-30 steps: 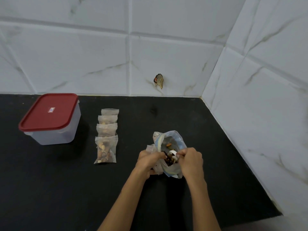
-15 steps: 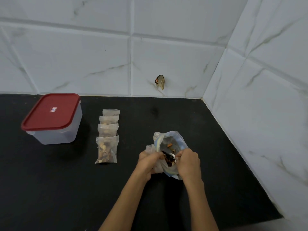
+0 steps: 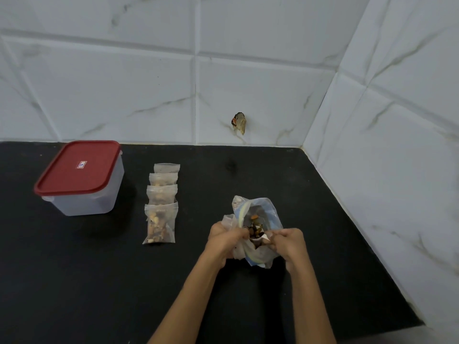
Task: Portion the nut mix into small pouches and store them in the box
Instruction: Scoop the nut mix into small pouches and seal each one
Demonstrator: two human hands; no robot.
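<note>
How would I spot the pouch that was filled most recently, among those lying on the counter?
On the black counter, right of the red-lidded box, four small pouches overlap in a column. Take the nearest pouch: it alone lies fully uncovered, on top of the others.

Torn scrap (image 3: 239, 122) on tiled wall (image 3: 124, 83)

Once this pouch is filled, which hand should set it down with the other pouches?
Left, probably. The left hand already grips the small pouch and is nearer the row of filled pouches on the counter. The right hand holds a scoop at the big bag.
</note>
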